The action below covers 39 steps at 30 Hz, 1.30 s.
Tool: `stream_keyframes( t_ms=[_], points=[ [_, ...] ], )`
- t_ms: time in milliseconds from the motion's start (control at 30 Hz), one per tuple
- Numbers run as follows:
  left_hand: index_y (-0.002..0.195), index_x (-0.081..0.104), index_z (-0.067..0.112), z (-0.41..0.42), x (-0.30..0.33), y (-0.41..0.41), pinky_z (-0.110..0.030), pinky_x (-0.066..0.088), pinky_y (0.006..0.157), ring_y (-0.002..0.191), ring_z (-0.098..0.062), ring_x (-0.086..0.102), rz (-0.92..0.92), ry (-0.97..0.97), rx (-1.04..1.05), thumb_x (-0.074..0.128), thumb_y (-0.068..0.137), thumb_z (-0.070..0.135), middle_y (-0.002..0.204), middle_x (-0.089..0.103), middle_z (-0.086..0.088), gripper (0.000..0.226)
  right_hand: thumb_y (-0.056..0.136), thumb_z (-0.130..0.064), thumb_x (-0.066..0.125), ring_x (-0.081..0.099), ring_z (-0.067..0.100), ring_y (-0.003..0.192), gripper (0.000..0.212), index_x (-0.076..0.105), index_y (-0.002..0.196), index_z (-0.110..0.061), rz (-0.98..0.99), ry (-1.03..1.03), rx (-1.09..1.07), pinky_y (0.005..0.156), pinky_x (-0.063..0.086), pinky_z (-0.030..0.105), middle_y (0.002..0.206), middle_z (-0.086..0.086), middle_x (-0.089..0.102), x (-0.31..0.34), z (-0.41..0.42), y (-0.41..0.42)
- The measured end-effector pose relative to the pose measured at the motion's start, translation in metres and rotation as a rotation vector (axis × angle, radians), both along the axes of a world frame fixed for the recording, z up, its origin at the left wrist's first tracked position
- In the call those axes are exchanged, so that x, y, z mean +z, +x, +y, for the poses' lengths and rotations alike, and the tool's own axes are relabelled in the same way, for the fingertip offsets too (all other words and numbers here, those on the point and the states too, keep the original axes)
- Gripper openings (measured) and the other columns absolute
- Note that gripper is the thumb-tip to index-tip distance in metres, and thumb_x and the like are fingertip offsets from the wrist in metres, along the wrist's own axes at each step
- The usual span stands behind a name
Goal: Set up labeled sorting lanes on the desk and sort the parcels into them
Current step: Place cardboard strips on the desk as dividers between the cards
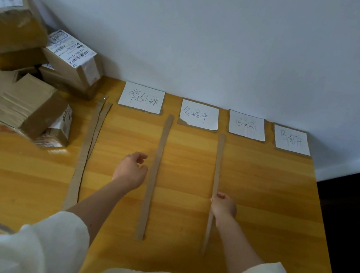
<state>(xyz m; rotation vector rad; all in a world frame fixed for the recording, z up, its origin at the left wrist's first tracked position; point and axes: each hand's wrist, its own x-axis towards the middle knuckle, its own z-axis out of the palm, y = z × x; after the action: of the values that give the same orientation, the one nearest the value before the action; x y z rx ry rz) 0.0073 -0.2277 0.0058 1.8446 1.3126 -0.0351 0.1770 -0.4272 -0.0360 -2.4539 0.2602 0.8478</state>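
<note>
Cardboard strips lie along the yellow wooden surface [259, 197] and divide it into lanes. Your right hand [223, 206] is stretched forward from a cream sleeve, and its grip is closed on the right strip [218, 164], pinching it near the middle of its length; this strip stands on its edge, between the second and third labels. Your left hand [130, 171] is also extended, low over the wood, just beside the middle strip [154, 175] on its left side. Its fingers are loosely curled and apart, and they hold nothing. I cannot tell if this hand touches the wood.

Further left you have the left strip [84, 156], which looks like two pieces lying close together. Four white labels [142, 97] with handwriting lie in a row at the far edge, against the wall [215, 35]. The parcels [29, 77] are piled in a loose heap at the far left, outside the lanes, some with shipping stickers. No parcel lies in any lane.
</note>
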Motion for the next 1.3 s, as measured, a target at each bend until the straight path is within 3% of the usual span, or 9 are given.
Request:
stream_keyframes(
  t_ms=[67,267,500,733,867,933,1000,1133,1300],
  points=[
    [0.132,0.052,0.022,0.003,-0.001,-0.004,-0.030,0.051,0.071,0.088,-0.013,0.053,0.006,0.003,0.004,0.051,0.095,0.022,0.130,0.056,0.000,0.037,0.101,-0.024,0.046,0.050,0.011,0.065,0.032,0.058,0.130,-0.017,-0.032,-0.034,-0.002,0.057,0.043,0.027,0.115,0.003,0.064,0.003,0.002,-0.002],
    [0.132,0.052,0.022,0.025,-0.001,-0.024,-0.030,0.050,0.072,0.096,-0.017,0.056,0.010,0.000,0.044,0.051,0.094,0.022,0.131,0.057,0.000,0.037,0.096,-0.036,0.053,0.053,0.030,0.110,0.031,0.061,0.123,-0.021,-0.250,-0.182,0.067,0.091,0.049,0.043,0.121,0.007,0.058,0.016,0.028,-0.016],
    [0.130,0.053,0.022,0.063,0.000,-0.071,-0.030,0.050,0.074,0.095,-0.017,0.056,0.015,0.008,0.117,0.052,0.093,0.021,0.129,0.057,0.000,0.037,0.095,-0.030,0.058,0.058,0.014,0.090,0.018,0.064,0.108,-0.020,-0.118,0.216,0.398,0.074,0.049,0.028,0.105,-0.006,0.064,0.028,0.121,-0.097],
    [0.130,0.055,0.018,0.103,-0.007,-0.130,-0.038,0.051,0.091,0.113,-0.029,0.058,0.037,-0.082,0.187,0.048,0.092,0.017,0.131,0.059,-0.006,0.039,0.089,-0.029,0.066,0.056,0.015,0.086,0.008,0.065,0.094,-0.023,0.098,0.207,0.659,0.073,0.045,0.025,0.089,-0.006,0.059,0.015,0.200,-0.185],
    [0.132,0.054,0.013,0.118,-0.016,-0.153,-0.037,0.050,0.090,0.112,-0.033,0.058,0.062,-0.181,0.157,0.046,0.093,0.015,0.128,0.059,-0.011,0.040,0.089,-0.022,0.065,0.064,0.021,0.095,0.017,0.060,0.074,-0.027,0.185,0.204,0.619,0.085,0.053,0.030,0.093,0.001,0.066,0.004,0.221,-0.221],
    [0.130,0.055,0.012,0.122,-0.019,-0.162,-0.038,0.050,0.089,0.112,-0.033,0.058,0.049,-0.262,0.158,0.048,0.092,0.015,0.127,0.059,-0.012,0.039,0.090,-0.024,0.065,0.063,0.022,0.103,0.004,0.068,0.090,-0.022,0.204,0.186,0.604,0.087,0.050,0.027,0.103,0.003,0.068,0.001,0.227,-0.235],
    [0.127,0.057,0.012,0.126,-0.023,-0.168,-0.040,0.053,0.089,0.110,-0.032,0.060,0.013,-0.365,0.179,0.051,0.091,0.019,0.124,0.061,-0.012,0.037,0.089,-0.023,0.065,0.061,0.021,0.109,0.018,0.070,0.105,-0.016,0.186,0.171,0.594,0.090,0.048,0.026,0.112,0.002,0.068,-0.002,0.231,-0.243],
    [0.124,0.059,0.010,0.131,-0.029,-0.172,-0.040,0.054,0.090,0.107,-0.031,0.062,-0.047,-0.496,0.201,0.061,0.089,0.022,0.118,0.064,-0.016,0.036,0.087,-0.019,0.067,0.062,0.017,0.096,0.012,0.063,0.078,-0.026,0.199,0.191,0.488,0.084,0.052,0.028,0.091,-0.006,0.065,0.001,0.238,-0.253],
    [0.109,0.063,0.008,0.131,-0.029,-0.170,-0.031,0.048,0.069,0.075,-0.019,0.058,-0.125,-0.538,0.198,0.062,0.091,0.017,0.088,0.062,-0.009,0.020,0.082,-0.005,0.072,0.064,0.018,0.093,0.016,0.064,0.089,-0.016,0.216,0.263,0.340,0.079,0.052,0.022,0.094,0.003,0.068,0.000,0.242,-0.260]
  ],
)
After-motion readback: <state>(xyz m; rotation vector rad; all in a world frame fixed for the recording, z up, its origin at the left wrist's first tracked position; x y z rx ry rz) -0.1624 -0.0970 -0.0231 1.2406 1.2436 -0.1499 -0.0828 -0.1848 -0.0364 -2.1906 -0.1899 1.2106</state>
